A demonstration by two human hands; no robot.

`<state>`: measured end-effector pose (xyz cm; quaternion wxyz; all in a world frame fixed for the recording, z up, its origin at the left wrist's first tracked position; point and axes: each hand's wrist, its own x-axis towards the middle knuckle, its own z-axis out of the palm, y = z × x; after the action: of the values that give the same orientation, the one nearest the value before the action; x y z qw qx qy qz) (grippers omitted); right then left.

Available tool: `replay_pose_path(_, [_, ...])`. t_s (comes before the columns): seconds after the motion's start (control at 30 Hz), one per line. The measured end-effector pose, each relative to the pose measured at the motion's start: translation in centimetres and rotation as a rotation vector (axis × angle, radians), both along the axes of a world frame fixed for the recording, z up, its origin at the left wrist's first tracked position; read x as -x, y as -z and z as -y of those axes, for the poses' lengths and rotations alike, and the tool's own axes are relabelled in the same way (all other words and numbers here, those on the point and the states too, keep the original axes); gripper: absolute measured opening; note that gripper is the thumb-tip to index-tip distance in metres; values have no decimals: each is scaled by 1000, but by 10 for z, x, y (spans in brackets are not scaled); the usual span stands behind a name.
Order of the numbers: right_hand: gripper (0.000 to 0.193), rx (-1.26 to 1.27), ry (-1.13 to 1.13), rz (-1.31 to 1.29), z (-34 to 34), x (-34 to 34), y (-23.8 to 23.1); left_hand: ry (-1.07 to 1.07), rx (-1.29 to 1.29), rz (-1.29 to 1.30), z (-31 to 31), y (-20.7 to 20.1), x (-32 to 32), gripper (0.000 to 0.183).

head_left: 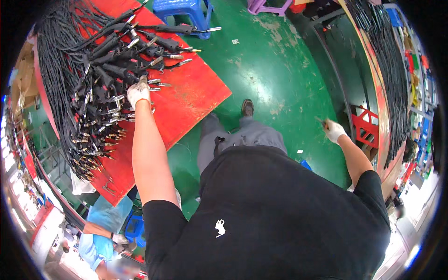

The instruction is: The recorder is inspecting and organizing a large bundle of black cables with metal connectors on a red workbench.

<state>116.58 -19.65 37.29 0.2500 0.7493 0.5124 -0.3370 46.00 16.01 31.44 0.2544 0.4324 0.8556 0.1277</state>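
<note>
A heap of black cables (pixel 100 70) with silvery metal plug ends lies across the red tabletop (pixel 196 93) on the left. Reaching into its right side, my left hand (pixel 139 93), in a white glove, has its fingers closed at one of the black cable ends. Exactly how they grip it is partly hidden. Out to the right, well away from the table, my right hand (pixel 334 131) is also gloved in white. Its fingers are closed on a small, thin, dark piece (pixel 319 120) that sticks out past the fingertips; its kind is too small to tell.
A blue stool (pixel 186 14) stands beyond the red table, and a purple stool (pixel 269 6) is farther right. More long black cables (pixel 380 60) hang along a rack at the right, near a red crate (pixel 365 126). Another person in blue (pixel 95 242) is at lower left.
</note>
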Motion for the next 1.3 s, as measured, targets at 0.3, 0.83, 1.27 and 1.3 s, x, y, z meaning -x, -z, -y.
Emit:
replay_pose_path(0.3, [39,38,546,-1086,-275,408,22,303,-110,-90,15,24,56,52])
replay_pose_path(0.83, [57,-141,513,-826,-261,494,51,-16,-69,56,18,25,-3,57])
replay_pose_path(1.27, [43,-228,606,214,144,-8,21,-17,-237,143,20,-12,-3,51])
replay_pose_path(1.3, [42,-173,571,195,150,-11,20,-55,-249,265,20,-18,-14,51])
